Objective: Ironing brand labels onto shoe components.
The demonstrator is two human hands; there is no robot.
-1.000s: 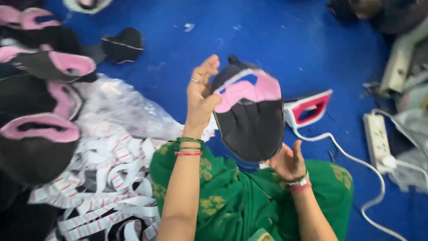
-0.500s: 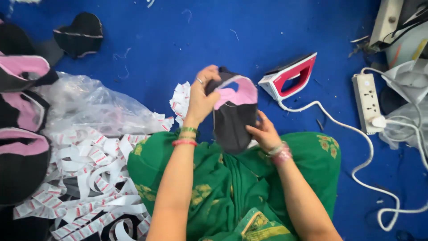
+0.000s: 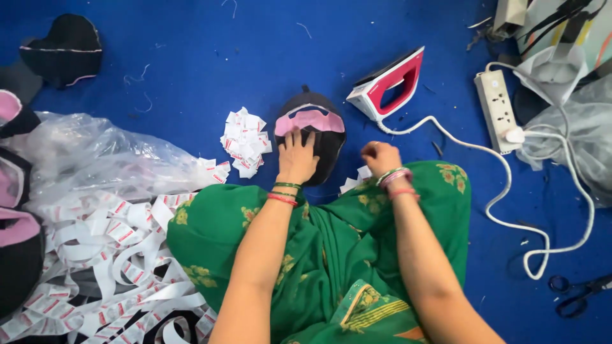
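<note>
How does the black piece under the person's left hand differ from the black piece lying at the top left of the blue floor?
The black piece under the left hand shows a broad pink band across its top; the far black piece shows only a thin pale edge line. The near black piece is pressed flat by the hand, while the far one lies untouched and alone. The near one sits beside a pile of cut white labels; the far one does not. Both are dark, rounded fabric shapes on the blue floor.

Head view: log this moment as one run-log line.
left hand: flat on black-and-pink cap piece | right hand: closed, off the piece, by small white labels | iron: upright on blue floor
</note>
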